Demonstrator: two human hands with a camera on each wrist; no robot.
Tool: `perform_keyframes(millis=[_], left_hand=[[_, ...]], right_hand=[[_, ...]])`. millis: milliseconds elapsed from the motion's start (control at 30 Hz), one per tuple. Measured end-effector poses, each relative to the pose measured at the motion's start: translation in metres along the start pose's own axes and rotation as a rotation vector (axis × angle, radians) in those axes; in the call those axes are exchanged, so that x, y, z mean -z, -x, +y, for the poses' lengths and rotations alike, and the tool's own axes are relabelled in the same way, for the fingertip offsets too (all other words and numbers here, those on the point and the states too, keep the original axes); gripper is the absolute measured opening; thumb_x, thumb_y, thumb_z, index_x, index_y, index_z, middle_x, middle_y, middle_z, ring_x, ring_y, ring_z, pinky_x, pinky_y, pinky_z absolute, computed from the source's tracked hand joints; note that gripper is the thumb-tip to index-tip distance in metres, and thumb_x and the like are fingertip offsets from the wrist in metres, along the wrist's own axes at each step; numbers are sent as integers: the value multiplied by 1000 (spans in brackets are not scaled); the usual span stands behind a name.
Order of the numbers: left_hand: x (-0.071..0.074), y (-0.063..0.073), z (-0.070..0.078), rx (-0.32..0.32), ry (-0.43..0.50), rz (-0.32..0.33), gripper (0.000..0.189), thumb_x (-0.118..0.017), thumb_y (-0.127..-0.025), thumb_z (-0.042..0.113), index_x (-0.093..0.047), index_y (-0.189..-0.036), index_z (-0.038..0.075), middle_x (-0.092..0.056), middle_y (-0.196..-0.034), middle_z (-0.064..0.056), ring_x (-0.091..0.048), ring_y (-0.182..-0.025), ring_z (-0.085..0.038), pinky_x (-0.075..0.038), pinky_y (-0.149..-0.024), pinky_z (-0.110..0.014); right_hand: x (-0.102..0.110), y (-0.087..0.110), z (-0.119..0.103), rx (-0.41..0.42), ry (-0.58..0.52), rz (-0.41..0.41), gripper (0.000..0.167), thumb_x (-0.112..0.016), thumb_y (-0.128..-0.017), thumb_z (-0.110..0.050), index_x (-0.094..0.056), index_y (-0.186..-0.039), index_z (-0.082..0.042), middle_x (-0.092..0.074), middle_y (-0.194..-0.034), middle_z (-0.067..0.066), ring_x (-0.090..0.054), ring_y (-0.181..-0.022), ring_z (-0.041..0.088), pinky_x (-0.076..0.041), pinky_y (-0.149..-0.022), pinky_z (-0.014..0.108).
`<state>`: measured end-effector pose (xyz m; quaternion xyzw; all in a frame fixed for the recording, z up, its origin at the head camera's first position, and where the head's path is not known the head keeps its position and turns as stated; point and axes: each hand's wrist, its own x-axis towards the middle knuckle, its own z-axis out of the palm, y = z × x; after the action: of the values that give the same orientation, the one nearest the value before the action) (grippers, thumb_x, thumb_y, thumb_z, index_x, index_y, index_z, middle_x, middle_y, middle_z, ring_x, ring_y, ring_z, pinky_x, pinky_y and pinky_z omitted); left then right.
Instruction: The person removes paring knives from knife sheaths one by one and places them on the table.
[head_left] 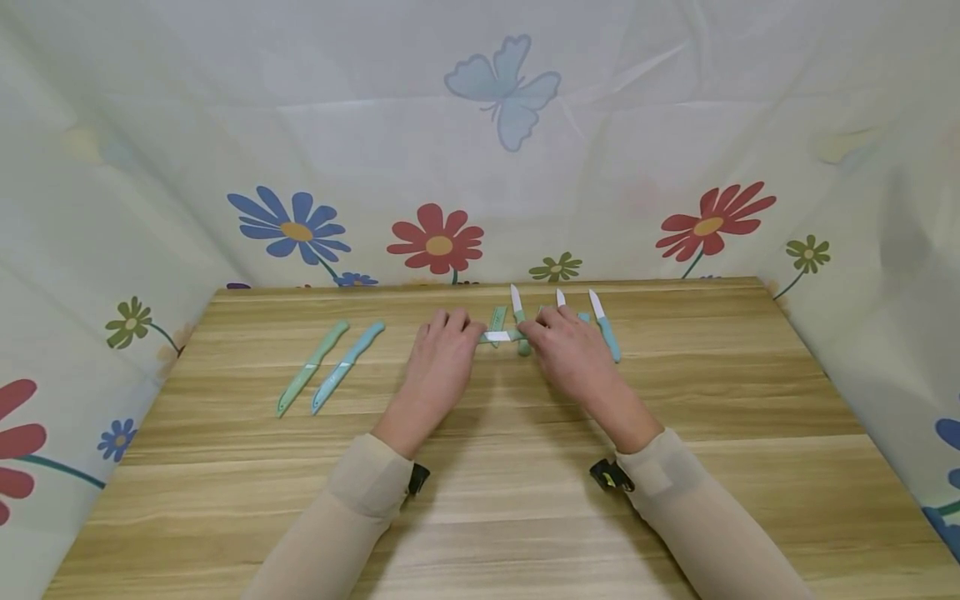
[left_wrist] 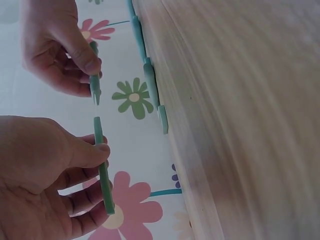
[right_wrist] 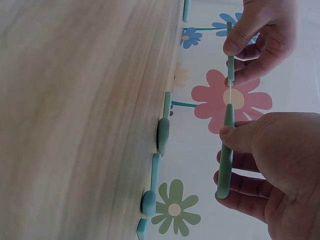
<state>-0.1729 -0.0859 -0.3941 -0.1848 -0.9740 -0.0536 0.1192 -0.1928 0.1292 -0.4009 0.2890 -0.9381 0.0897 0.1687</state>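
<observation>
Over the far part of the table, my left hand (head_left: pixel 444 346) pinches a green knife sheath (left_wrist: pixel 103 175) between thumb and fingers. My right hand (head_left: pixel 566 350) grips the green handle (right_wrist: pixel 226 160) of a small paring knife. Its white blade (head_left: pixel 497 336) spans the gap between the hands, the tip end inside the sheath's mouth. Just behind the hands lie another green sheath (head_left: pixel 498 317) and a bare-bladed green knife (head_left: pixel 517 307). A white blade (head_left: pixel 560 297) sticks out beyond my right hand, which hides the rest of it.
To the right lies a blue knife (head_left: pixel 606 332) with its blade bare. At the left, a green sheathed knife (head_left: pixel 313 367) and a blue sheathed knife (head_left: pixel 348 367) lie side by side at a slant. A flower-printed cloth (head_left: pixel 360 150) rises behind the wooden table (head_left: pixel 525 517).
</observation>
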Motion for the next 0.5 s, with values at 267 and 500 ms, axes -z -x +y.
perform_keyframes(millis=[267,500], left_hand=[[0,0,-1,8,2,0,28,-65,-106,9,-73,-133,12,-61,-119,-9,-52,-109,-30,-51,-91,-47],[1,0,-1,15,8,0,29,-65,-106,9,-73,-133,12,-61,-118,-8,-51,-107,-30,-51,-90,-46]], right_hand=[[0,0,2,5,15,3,23,-72,-100,-4,-79,-121,-12,-71,-105,9,-65,-97,32,-59,-71,43],[0,0,3,-6,5,-7,25,-72,-99,-2,-79,-121,-12,-71,-105,9,-64,-95,31,-58,-72,43]])
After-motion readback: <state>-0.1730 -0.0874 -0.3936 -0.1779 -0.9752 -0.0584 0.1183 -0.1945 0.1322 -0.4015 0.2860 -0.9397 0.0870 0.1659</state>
